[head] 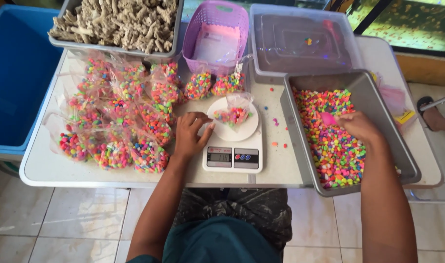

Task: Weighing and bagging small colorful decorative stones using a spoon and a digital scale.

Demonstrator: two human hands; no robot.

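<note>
A white kitchen scale [233, 157] stands at the table's front edge, with a small clear bag of coloured pebbles [233, 114] on its round plate. My left hand [191, 135] rests at the scale's left side, fingers apart, fingertips touching the plate's rim. My right hand [359, 125] is inside the grey tray [378, 104] full of coloured pebbles [335, 146], gripping a pink scoop [328, 118] whose blade lies on the pebbles.
Several filled pebble bags [120, 117] crowd the table's left half. At the back stand a grey tray of beige coral pieces [117, 22], a purple basket [216, 34] and a clear lidded box [300, 41]. A blue tub [18, 73] sits off the left.
</note>
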